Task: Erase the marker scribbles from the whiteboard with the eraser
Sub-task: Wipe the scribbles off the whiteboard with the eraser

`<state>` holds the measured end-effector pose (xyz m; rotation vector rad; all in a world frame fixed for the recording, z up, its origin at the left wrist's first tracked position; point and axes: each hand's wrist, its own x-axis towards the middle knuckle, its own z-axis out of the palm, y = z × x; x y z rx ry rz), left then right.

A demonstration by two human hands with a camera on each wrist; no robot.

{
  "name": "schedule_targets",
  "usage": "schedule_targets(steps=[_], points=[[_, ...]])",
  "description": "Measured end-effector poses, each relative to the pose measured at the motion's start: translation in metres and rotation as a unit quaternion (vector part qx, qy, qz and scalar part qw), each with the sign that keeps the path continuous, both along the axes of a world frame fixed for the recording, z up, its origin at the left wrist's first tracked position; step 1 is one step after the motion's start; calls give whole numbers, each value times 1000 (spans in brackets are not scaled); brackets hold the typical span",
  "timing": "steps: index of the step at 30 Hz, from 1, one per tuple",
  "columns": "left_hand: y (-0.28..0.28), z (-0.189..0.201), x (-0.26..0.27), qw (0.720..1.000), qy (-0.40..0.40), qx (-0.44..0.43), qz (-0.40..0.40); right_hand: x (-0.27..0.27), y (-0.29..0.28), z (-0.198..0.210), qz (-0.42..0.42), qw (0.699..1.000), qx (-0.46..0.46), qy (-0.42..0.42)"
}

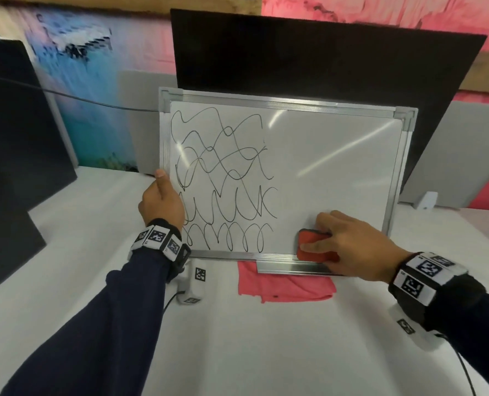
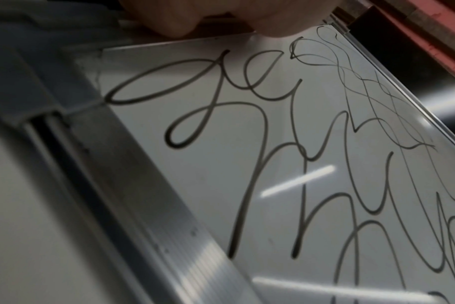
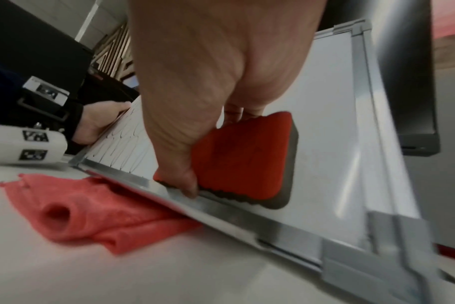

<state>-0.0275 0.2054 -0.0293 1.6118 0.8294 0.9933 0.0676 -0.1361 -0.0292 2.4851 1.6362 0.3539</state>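
A metal-framed whiteboard (image 1: 337,167) stands tilted back against a black panel. Black marker scribbles (image 1: 223,178) cover its left half (image 2: 273,144); the right half is bare white. My left hand (image 1: 161,201) grips the board's left edge, thumb on the frame. My right hand (image 1: 349,247) holds a red eraser (image 1: 313,247) with a dark felt face, thumb and fingers pinching its sides. The eraser (image 3: 244,160) lies flat against the board's lower right part, just above the bottom frame rail, to the right of the scribbles.
A pink cloth (image 1: 283,284) lies on the white table under the board's bottom edge, also in the right wrist view (image 3: 91,209). A black panel (image 1: 323,61) rises behind the board, another dark panel (image 1: 14,124) at the left. A cable runs along the back left.
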Motion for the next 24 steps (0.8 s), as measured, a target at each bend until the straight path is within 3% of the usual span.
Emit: schedule_targets(steps=[9, 18, 24], points=[[1, 0, 2, 1000, 3, -2, 4, -16, 66, -13, 34, 998, 40, 25], [2, 0, 1, 1000, -3, -13, -6, -6, 17, -2, 6, 1000, 15, 17], [-1, 2, -1, 1000, -4, -10, -12, -12, 53, -12, 34, 998, 47, -3]])
